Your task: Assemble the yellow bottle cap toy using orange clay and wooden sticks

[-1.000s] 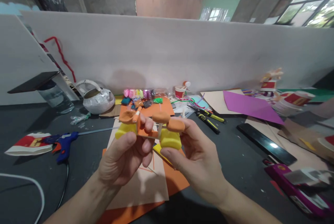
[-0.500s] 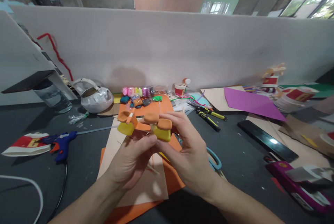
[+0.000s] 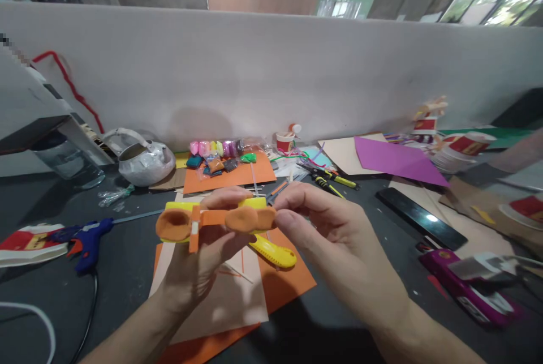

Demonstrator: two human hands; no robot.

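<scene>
A small orange and yellow craft model (image 3: 214, 218) is held up over the middle of the table. It has a dished orange round at its left end, orange rounds at its right end, yellow blocks behind them and a flat orange strip between. My left hand (image 3: 190, 273) is closed around its middle from below. With thumb and forefinger, my right hand (image 3: 339, 239) pinches the orange round at the far right end. Beneath the hands lie a yellow utility knife (image 3: 275, 253), a pale sheet (image 3: 224, 313) and orange paper (image 3: 292, 279).
To the left are a blue glue gun (image 3: 91, 245), a silver teapot-shaped piece (image 3: 146, 163) and a glass jar (image 3: 68, 160). Clay packets (image 3: 216, 149) and pliers (image 3: 326, 180) lie behind. On the right sit a phone (image 3: 419, 215), purple paper (image 3: 399, 160) and a purple power strip (image 3: 470, 287).
The model has tipped, turning its orange rounds towards me. My right hand has shifted from its middle to the right end, while my left hand has moved slightly left. The view has also shifted.
</scene>
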